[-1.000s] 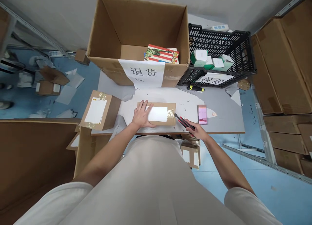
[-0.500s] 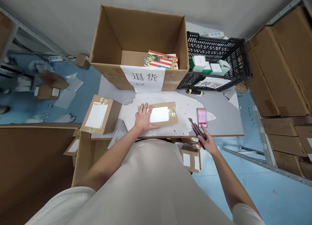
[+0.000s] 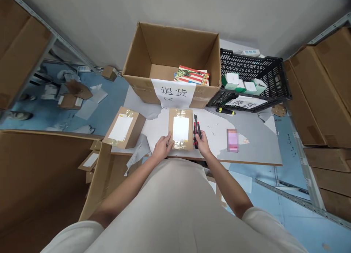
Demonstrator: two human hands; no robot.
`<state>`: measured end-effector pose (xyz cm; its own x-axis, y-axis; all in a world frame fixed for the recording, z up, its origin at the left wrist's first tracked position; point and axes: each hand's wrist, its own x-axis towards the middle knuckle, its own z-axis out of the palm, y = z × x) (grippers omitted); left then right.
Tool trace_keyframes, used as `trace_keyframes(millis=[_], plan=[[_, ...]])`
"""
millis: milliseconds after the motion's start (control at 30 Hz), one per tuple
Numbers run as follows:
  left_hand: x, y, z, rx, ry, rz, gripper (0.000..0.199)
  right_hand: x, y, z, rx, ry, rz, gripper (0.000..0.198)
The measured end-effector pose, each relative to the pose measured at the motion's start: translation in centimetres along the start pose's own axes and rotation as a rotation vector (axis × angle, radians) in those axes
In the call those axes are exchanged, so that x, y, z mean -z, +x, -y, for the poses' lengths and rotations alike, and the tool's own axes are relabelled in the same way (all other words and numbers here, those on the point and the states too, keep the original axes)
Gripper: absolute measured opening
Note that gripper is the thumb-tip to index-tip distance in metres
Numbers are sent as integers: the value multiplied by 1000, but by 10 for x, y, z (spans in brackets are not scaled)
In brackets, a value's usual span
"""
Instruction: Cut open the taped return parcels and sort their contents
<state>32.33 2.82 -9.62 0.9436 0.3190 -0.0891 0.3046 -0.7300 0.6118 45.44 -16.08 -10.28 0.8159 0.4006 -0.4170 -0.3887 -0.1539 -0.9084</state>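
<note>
A small cardboard box (image 3: pixel 171 130) with a white label and clear tape at both ends stands on the worktable before me. My left hand (image 3: pixel 163 147) grips its lower left edge, with thumb and fingers closed together. Beside the box's right edge, my right hand (image 3: pixel 203 142) is closed around a black and red utility knife (image 3: pixel 196 130), its tip pointing away from me. Whether the knife touches the box I cannot tell. A phone (image 3: pixel 232 140) with a pink screen lies to the right of the knife.
A bigger labelled carton (image 3: pixel 139 130) stands at left. Behind are a large open carton (image 3: pixel 137 94) holding booklets and a black plastic crate (image 3: pixel 283 81) with small green-white boxes. A yellow-black cutter (image 3: pixel 225 111) lies before the crate. Shelved cartons (image 3: pixel 326 99) line the right.
The small box has turned from lying crosswise to showing a wider labelled face. My left hand shifted from its top to its left edge. My right hand brought the knife leftward, away from the phone.
</note>
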Motion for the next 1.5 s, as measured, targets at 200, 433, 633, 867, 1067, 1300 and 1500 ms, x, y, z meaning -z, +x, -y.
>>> trace_keyframes(millis=[200, 433, 633, 867, 1067, 1300, 1500], plan=[[0, 2, 4, 35, -27, -37, 68, 10, -13, 0, -25, 16, -35, 50], [30, 121, 10, -80, 76, 16, 80, 10, -73, -17, -257, 192, -150, 53], [43, 149, 11, 9, 179, 93, 69, 2, -70, -14, -204, 298, -215, 48], [40, 42, 12, 577, 223, 113, 69, 20, 10, 17, 51, 166, -209, 41], [20, 10, 3, 561, 116, -69, 70, 33, 35, 20, 98, 66, -90, 44], [19, 33, -10, -132, 326, 78, 92, 86, -15, -1, -24, -203, -9, 72], [13, 39, -18, -112, 426, 173, 125, 87, -23, 3, -75, -243, 120, 76]])
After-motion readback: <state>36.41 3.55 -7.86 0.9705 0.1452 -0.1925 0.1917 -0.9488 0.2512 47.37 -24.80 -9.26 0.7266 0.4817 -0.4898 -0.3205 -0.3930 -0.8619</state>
